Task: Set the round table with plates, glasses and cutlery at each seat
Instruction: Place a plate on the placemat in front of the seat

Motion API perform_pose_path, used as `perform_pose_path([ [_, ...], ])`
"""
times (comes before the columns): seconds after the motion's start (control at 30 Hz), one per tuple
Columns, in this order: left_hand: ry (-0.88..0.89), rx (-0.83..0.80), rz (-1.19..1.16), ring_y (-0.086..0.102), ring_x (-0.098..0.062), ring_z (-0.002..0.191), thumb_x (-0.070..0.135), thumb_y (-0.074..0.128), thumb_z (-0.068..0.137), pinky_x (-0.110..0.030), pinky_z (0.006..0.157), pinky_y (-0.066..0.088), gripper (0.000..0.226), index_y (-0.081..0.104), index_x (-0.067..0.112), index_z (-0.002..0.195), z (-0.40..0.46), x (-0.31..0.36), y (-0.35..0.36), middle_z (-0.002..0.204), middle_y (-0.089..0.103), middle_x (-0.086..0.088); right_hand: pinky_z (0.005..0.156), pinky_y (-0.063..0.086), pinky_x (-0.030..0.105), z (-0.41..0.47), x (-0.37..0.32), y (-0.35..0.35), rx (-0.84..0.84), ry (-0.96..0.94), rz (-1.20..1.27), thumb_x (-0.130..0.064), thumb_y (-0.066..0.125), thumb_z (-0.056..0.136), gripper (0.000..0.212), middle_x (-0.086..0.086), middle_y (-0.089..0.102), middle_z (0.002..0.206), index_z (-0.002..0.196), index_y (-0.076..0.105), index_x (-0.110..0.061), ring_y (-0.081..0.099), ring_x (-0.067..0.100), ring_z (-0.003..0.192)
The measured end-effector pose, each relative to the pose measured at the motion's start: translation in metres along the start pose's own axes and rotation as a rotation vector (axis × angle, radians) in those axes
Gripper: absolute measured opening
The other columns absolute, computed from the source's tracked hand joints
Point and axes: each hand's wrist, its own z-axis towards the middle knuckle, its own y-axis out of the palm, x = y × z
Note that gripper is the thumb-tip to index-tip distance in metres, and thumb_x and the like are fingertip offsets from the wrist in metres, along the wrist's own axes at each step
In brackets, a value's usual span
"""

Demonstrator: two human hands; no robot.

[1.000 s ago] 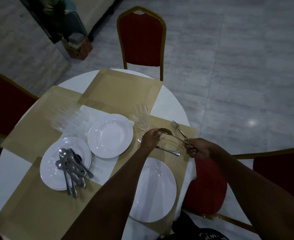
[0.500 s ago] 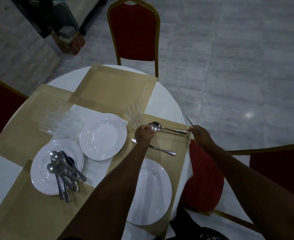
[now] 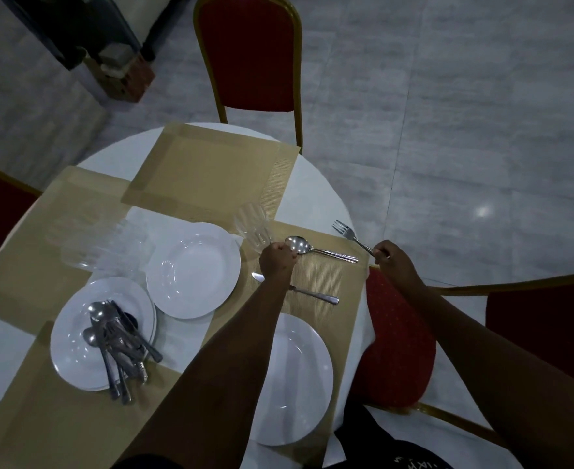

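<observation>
A dim, grey-tiled room holds a round white table [image 3: 316, 201] laid with woven tan placemats [image 3: 207, 170]. On the near-right mat, the left hand [image 3: 277, 260] rests closed by the bowl of a steel spoon [image 3: 316, 250]; whether it still pinches it I cannot tell. The right hand [image 3: 392, 260], just beyond the spoon's handle end, pinches a steel fork [image 3: 349, 233] by its handle. Below the left hand lie a steel knife [image 3: 312, 294] and a white plate [image 3: 299, 380]; a clear glass [image 3: 253, 225] stands just beside the knuckles. This seat looks nearly done. Three mats remain bare, with stacked plates [image 3: 75, 336], spare cutlery [image 3: 119, 346] and glasses [image 3: 102, 242] waiting farther left.

White plates [image 3: 193, 269], tan woven placemats [image 3: 207, 170], gold-framed red chairs [image 3: 249, 59]
</observation>
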Motion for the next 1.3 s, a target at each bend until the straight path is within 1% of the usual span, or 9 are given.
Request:
perform_pose_path([
  [0.13, 0.019, -0.036, 0.009, 0.071, -0.022, 0.077, 0.021, 0.056, 0.089, -0.041, 0.082, 0.058, 0.019, 0.072, 0.010, 0.089, -0.010, 0.005, -0.009, 0.083, 0.074, -0.005, 0.062, 0.035, 0.026, 0.000, 0.002, 0.009, -0.029, -0.015, -0.036, -0.009, 0.049, 0.093, 0.014, 0.008, 0.057, 0.083, 0.088, 0.060, -0.003, 0.051, 0.021, 0.078],
  [0.27, 0.039, -0.024, -0.010, 0.070, -0.024, 0.080, 0.022, 0.053, 0.089, -0.043, 0.081, 0.058, 0.021, 0.068, 0.020, 0.075, -0.019, 0.001, -0.023, 0.081, 0.074, -0.005, 0.062, 0.032, 0.026, -0.006, -0.001, 0.023, -0.073, -0.048, -0.084, -0.010, 0.054, 0.091, 0.013, 0.005, 0.059, 0.088, 0.091, 0.066, -0.003, 0.050, 0.016, 0.082],
  [0.37, 0.059, -0.008, 0.024, 0.070, -0.022, 0.085, 0.025, 0.054, 0.090, -0.039, 0.083, 0.057, 0.020, 0.071, 0.015, 0.089, -0.023, -0.006, -0.039, 0.086, 0.074, -0.003, 0.068, 0.030, 0.025, -0.017, -0.008, 0.037, -0.093, -0.087, -0.120, -0.010, 0.057, 0.090, 0.014, 0.007, 0.061, 0.087, 0.090, 0.068, -0.002, 0.050, 0.017, 0.081],
  [0.73, 0.270, 0.056, 0.352, 0.066, -0.021, 0.098, 0.012, 0.058, 0.088, -0.019, 0.081, 0.041, 0.021, 0.072, 0.007, 0.103, -0.036, -0.040, -0.084, 0.104, 0.073, -0.009, 0.072, 0.037, 0.023, -0.029, -0.028, 0.075, -0.149, -0.069, -0.170, -0.016, 0.062, 0.085, 0.010, 0.002, 0.071, 0.088, 0.083, 0.071, -0.012, 0.062, 0.017, 0.085],
  [0.83, 0.355, 0.001, 0.488, 0.065, -0.023, 0.102, 0.013, 0.054, 0.092, -0.023, 0.089, 0.045, 0.024, 0.070, 0.006, 0.108, -0.031, -0.054, -0.087, 0.110, 0.070, -0.010, 0.072, 0.042, 0.023, -0.029, -0.031, 0.079, -0.095, -0.084, -0.185, -0.019, 0.066, 0.082, 0.006, -0.001, 0.071, 0.086, 0.083, 0.072, -0.017, 0.063, 0.014, 0.083],
  [0.93, 0.541, -0.132, 0.667, 0.063, -0.023, 0.103, 0.011, 0.051, 0.092, -0.016, 0.085, 0.039, 0.023, 0.068, 0.005, 0.107, -0.028, -0.062, -0.090, 0.110, 0.067, -0.010, 0.066, 0.038, 0.020, -0.032, -0.034, 0.078, -0.069, -0.095, -0.183, -0.018, 0.069, 0.079, 0.006, -0.001, 0.070, 0.080, 0.084, 0.072, -0.017, 0.058, 0.010, 0.073],
  [1.07, 0.644, -0.187, 0.812, 0.065, -0.025, 0.101, 0.007, 0.049, 0.090, -0.027, 0.087, 0.046, 0.026, 0.066, 0.006, 0.109, -0.026, -0.065, -0.093, 0.114, 0.067, -0.010, 0.063, 0.040, 0.018, -0.038, -0.037, 0.073, 0.009, -0.156, -0.168, -0.013, 0.073, 0.075, 0.013, 0.006, 0.071, 0.081, 0.087, 0.073, -0.010, 0.057, 0.010, 0.069],
  [1.13, 0.692, -0.205, 0.895, 0.062, -0.026, 0.109, 0.006, 0.049, 0.090, -0.028, 0.095, 0.045, 0.031, 0.062, 0.006, 0.118, -0.027, -0.066, -0.094, 0.125, 0.063, -0.011, 0.063, 0.042, 0.019, -0.045, -0.039, 0.071, 0.034, -0.185, -0.163, -0.010, 0.073, 0.074, 0.015, 0.004, 0.068, 0.084, 0.090, 0.074, -0.007, 0.058, 0.012, 0.072],
  [1.3, 0.789, -0.215, 0.967, 0.049, -0.025, 0.130, 0.005, 0.047, 0.095, -0.033, 0.107, 0.039, 0.046, 0.042, 0.007, 0.141, -0.032, -0.078, -0.106, 0.143, 0.048, -0.011, 0.057, 0.028, 0.019, -0.069, -0.028, 0.074, -0.089, -0.339, -0.326, -0.016, 0.068, 0.080, 0.007, 0.003, 0.061, 0.075, 0.075, 0.071, -0.013, 0.054, 0.017, 0.072],
])
